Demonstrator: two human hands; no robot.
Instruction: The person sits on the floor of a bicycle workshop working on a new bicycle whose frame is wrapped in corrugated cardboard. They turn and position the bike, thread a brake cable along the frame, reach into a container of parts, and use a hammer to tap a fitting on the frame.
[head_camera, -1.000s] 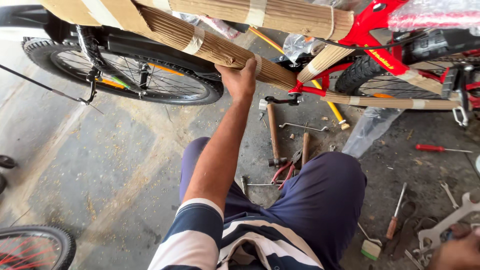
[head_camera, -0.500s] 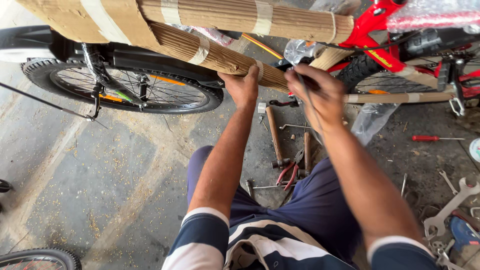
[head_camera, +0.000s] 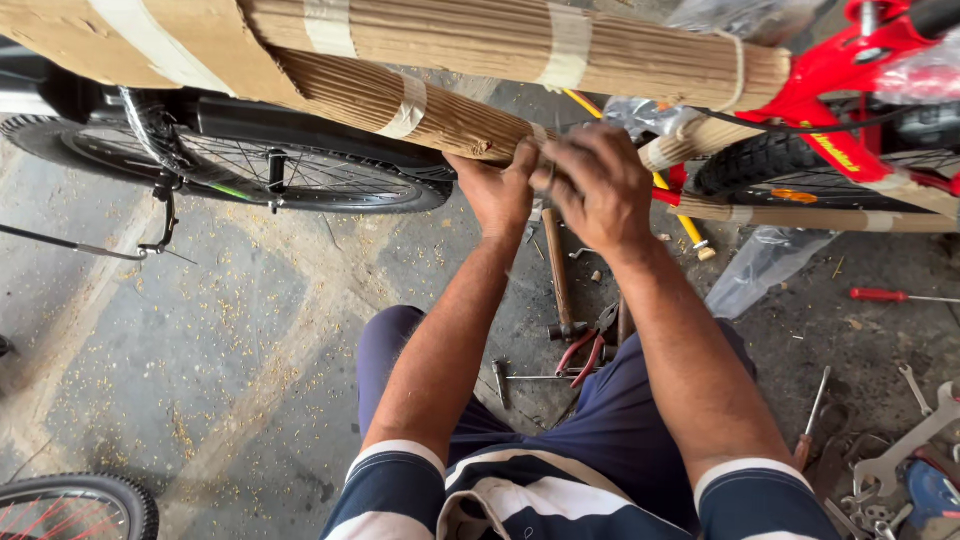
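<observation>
Hands: left hand (head_camera: 497, 192) and right hand (head_camera: 597, 184) meet at upper centre of the frame, both closed around the lower end of the cardboard wrap (head_camera: 400, 98).
Grip: left fingers curl under the wrap's end; right fingers (head_camera: 580, 150) fold over it from above, thumb side touching the left hand. Whether anything small is pinched between them cannot be told.
Wrap axis: long, running from upper left down to centre, slightly tilted.
Wrap material: brown corrugated cardboard, ribbed, bound with pale tape bands.
Frame: red bike frame (head_camera: 835, 70), upper right, glossy, partly under clear plastic.
Wheel: black spoked wheel (head_camera: 250, 175), left, behind the wrap.
Floor: grey concrete; hammer (head_camera: 558, 270) and red-handled pliers (head_camera: 590, 350) below the hands.
</observation>
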